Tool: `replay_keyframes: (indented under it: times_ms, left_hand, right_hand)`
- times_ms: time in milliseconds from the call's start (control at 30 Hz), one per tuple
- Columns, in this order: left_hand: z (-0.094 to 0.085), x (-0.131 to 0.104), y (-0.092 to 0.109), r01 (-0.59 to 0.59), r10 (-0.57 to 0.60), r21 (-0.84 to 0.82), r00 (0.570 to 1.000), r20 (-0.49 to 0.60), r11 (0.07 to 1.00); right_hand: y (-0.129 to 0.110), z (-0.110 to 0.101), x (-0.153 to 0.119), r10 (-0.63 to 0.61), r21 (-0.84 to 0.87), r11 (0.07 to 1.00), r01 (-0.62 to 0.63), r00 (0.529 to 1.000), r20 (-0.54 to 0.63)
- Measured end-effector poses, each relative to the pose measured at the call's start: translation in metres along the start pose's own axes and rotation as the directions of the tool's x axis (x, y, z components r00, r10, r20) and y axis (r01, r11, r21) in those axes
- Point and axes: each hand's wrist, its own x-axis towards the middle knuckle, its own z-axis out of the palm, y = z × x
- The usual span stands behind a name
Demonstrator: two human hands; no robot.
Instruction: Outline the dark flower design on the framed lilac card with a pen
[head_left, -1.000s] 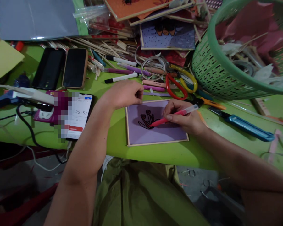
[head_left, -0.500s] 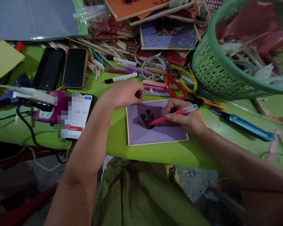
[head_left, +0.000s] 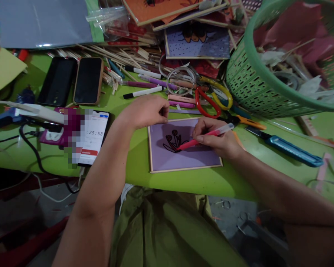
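On the green table lies a purple card (head_left: 167, 161) with a thin wooden-stick frame and a dark-outlined flower drawing (head_left: 172, 142). My right hand (head_left: 218, 139) is closed around a pink marker (head_left: 192, 143) with a translucent rear end. The marker slants down to the left, its tip at the base of the flower stems. My left hand (head_left: 149, 111) rests at the card's upper left corner with its fingers curled, the fingertips by the top edge of the frame. Whether anything is in those fingers is hidden.
Behind the card lie red-handled scissors (head_left: 208, 104), several markers (head_left: 143, 92) and a tape roll (head_left: 180, 79). A blue utility knife (head_left: 293, 150) is at right, below a green basket (head_left: 247, 70) of scraps. Left are a lit phone (head_left: 96, 137), two dark phones and cables. Framed pictures (head_left: 197, 40) are stacked behind.
The marker tip has shifted slightly right and down at the base of the drawing. My left hand stays in place.
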Motion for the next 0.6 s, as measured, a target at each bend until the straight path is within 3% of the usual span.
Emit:
replay_keyframes:
  times_ms: [133, 300, 600]
  left_hand:
    - [-0.0021, -0.0007, 0.0043, 0.058, -0.059, 0.008, 0.998, 0.039, 0.998]
    - [-0.0019, -0.0003, 0.0040, 0.014, -0.014, 0.020, 1.000, 0.012, 1.000]
    - [-0.0046, -0.0008, 0.0082, 0.062, -0.062, 0.008, 0.997, 0.038, 0.998]
  right_hand:
    - [0.0027, -0.0003, 0.0001, -0.013, 0.022, 1.000, 0.013, 1.000, 0.003]
    - [0.0049, -0.0004, 0.0001, -0.020, 0.029, 0.999, 0.020, 1.000, -0.010]
    - [0.0046, -0.0011, 0.0004, -0.022, 0.029, 0.999, 0.022, 1.000, -0.004]
